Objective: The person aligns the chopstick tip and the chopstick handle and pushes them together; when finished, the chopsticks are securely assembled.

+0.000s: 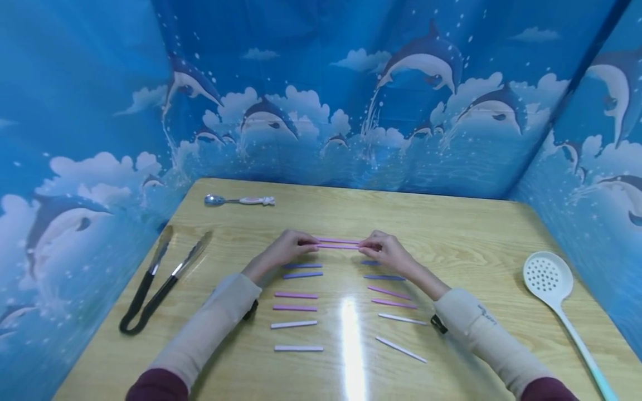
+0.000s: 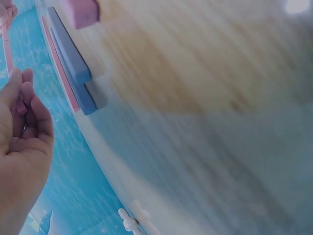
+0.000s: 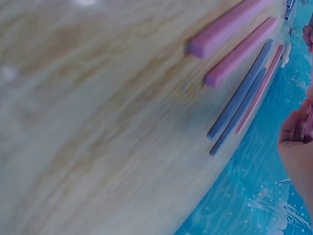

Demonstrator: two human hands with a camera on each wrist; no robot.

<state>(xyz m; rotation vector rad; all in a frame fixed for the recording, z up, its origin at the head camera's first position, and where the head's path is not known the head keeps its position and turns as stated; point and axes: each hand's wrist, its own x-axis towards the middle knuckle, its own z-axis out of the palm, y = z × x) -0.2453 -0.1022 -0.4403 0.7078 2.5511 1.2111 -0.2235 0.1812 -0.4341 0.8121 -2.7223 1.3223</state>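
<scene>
Both hands hold a thin pink stick [image 2: 7,49] level between them, one at each end. The left hand [image 1: 292,247] pinches its left end between thumb and fingertips; the right hand [image 1: 387,250] pinches the right end. Close by, a second pink stick [image 2: 59,66] lies on the table. Nearer the person are two columns of sticks: blue sticks [image 1: 303,274], pink sticks [image 1: 295,308] and white sticks [image 1: 298,348] on the left, with blue [image 1: 384,277], pink [image 1: 393,303] and white [image 1: 401,350] ones on the right. The right hand partly covers one blue stick.
Black-handled tongs [image 1: 150,295] lie spread at the left of the wooden table [image 1: 451,234]. A metal spoon with a pale handle [image 1: 239,200] is at the back left. A white slotted skimmer [image 1: 548,275] lies along the right edge. Dolphin-print curtains [image 1: 311,128] surround the table.
</scene>
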